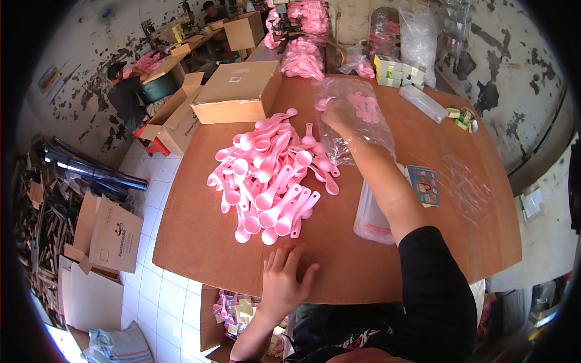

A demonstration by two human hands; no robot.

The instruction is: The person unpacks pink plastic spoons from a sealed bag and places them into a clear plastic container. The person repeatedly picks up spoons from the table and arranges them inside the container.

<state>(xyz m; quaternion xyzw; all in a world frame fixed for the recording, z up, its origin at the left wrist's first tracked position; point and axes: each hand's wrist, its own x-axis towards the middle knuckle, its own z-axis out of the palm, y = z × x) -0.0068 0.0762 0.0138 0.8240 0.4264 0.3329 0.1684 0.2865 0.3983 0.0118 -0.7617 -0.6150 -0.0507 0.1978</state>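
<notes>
A big heap of pink plastic scoop spoons (266,175) lies in the middle of the brown table. Just below it, my left hand (284,275) rests at the table's near edge, fingers apart and nothing in them. My right arm stretches across to the far side, where my right hand (336,118) is at a clear plastic bag (339,148). Several pink spoons (364,107) show through this bag, and a bit of pink is beside my fingers. The fingertips themselves are hidden, so their grip is unclear. Under my right forearm lies a stack of clear plastic sleeves (370,218).
A closed cardboard box (238,91) stands at the table's far left. Printed cards (425,186) and a crumpled clear film (466,187) lie to the right. Small boxes (396,71) are at the back. Below the near edge is an open carton (210,314). A person (126,97) sits far left.
</notes>
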